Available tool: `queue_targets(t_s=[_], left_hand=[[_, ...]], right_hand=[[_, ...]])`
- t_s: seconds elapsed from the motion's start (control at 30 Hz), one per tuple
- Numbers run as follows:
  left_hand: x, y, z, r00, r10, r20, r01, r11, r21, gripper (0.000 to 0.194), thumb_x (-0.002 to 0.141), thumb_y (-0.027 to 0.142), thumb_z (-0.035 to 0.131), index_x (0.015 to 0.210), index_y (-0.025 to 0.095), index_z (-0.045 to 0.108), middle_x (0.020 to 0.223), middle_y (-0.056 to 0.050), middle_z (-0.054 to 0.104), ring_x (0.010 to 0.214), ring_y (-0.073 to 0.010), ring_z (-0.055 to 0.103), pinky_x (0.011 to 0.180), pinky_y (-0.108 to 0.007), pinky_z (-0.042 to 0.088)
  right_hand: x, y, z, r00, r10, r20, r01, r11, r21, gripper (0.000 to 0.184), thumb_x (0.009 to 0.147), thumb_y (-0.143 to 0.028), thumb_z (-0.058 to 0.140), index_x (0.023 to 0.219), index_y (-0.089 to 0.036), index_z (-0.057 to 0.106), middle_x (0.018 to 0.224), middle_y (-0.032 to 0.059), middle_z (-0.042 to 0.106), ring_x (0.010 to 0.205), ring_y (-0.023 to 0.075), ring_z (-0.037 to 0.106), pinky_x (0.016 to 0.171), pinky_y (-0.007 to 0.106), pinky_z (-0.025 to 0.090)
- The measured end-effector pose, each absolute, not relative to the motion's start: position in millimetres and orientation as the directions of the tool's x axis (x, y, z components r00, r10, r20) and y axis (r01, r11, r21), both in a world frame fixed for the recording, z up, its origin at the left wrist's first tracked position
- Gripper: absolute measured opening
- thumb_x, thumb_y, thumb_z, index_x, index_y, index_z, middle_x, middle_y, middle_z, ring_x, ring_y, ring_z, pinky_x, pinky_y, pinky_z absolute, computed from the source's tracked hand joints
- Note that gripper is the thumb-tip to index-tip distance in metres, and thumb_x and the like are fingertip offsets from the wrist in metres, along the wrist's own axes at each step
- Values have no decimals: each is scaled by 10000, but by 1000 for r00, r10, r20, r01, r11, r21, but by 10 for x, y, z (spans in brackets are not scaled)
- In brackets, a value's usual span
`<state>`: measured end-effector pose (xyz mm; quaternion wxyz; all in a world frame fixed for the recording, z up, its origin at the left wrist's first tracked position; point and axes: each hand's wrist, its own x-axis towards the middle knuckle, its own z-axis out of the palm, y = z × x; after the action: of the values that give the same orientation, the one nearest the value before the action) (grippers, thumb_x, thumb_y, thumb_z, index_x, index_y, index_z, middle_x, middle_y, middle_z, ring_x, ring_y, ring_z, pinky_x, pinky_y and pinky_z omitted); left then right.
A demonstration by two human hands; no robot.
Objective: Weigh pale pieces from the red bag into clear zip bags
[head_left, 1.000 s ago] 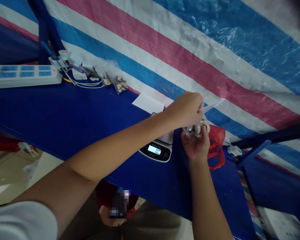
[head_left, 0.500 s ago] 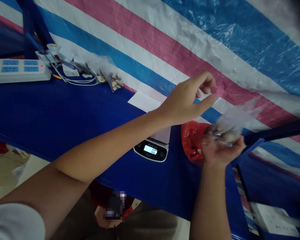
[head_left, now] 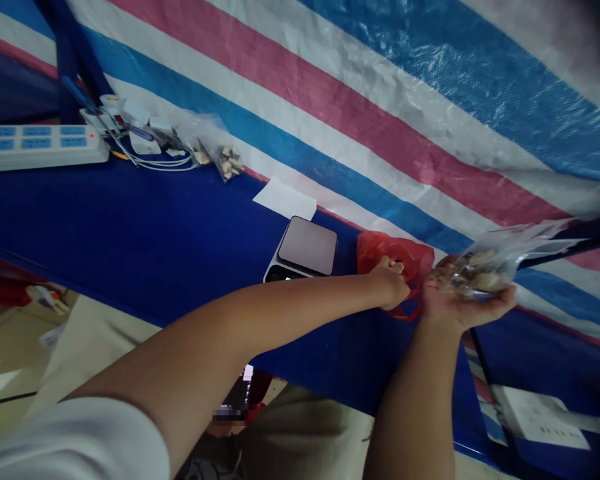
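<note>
My right hand holds up a clear plastic bag with pale brownish chunks in it, resting on the palm with the thumb side turned out. The bag's loose top sticks out to the right. My left hand reaches across into the mouth of a red plastic bag on the table. Its visible fingers are curled, and the tips are hidden, so what they grip cannot be made out. Left of the red bag stands a small kitchen scale with a bare plate; my left forearm covers most of its display.
A white sheet of paper lies behind the scale. Farther left are a small clear bag of chunks, white cables and a power strip. Striped tarp hangs behind the blue table. A phone is below the table edge.
My right hand has carried the clear bag to the right, past the red bag. My left hand has let go of the clear bag's top and come down into the red bag.
</note>
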<state>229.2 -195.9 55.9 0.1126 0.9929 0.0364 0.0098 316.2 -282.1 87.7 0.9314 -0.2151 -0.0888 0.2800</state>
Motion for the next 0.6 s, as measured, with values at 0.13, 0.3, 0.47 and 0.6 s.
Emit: queue_targets(t_s=[0.13, 0.3, 0.47, 0.6], left_hand=[[2247, -1830, 628, 991, 72, 114, 40, -965, 259, 317, 812, 183, 635, 1116, 181, 725, 1221, -184, 712, 1217, -384, 561, 1063, -625, 332], [1966, -1654, 755, 922, 202, 329, 49, -907, 419, 418, 827, 171, 592, 1245, 160, 597, 973, -121, 743, 1013, -305, 669, 1004, -499, 388], [1716, -1453, 942, 790, 502, 352, -27, -545, 838, 416, 878, 242, 516, 1282, 153, 475, 888, -54, 694, 832, -187, 652, 780, -331, 472], [1554, -1318, 1026, 834, 503, 229, -146, -200, 969, 487, 884, 258, 512, 1351, 190, 393, 932, -37, 678, 712, -133, 630, 703, -306, 494]], right_hand=[[3237, -2808, 804, 851, 503, 147, -346, 750, -564, 458, 912, -498, 398, 951, -273, 795, 995, 46, 782, 834, 236, 753, 621, 320, 570], [3246, -2854, 855, 842, 530, 98, -389, 724, -569, 603, 956, -502, 258, 958, -244, 803, 1019, 82, 766, 939, 272, 741, 666, 351, 565], [3011, -3051, 880, 858, 366, 360, 138, 511, -848, 513, 883, -588, 347, 1089, -354, 754, 1342, 33, 660, 1351, 367, 546, 852, 526, 579], [2705, -3272, 763, 838, 302, 453, 362, 312, -878, 541, 889, -532, 365, 1301, -299, 627, 1442, 78, 568, 1405, 410, 478, 977, 655, 510]])
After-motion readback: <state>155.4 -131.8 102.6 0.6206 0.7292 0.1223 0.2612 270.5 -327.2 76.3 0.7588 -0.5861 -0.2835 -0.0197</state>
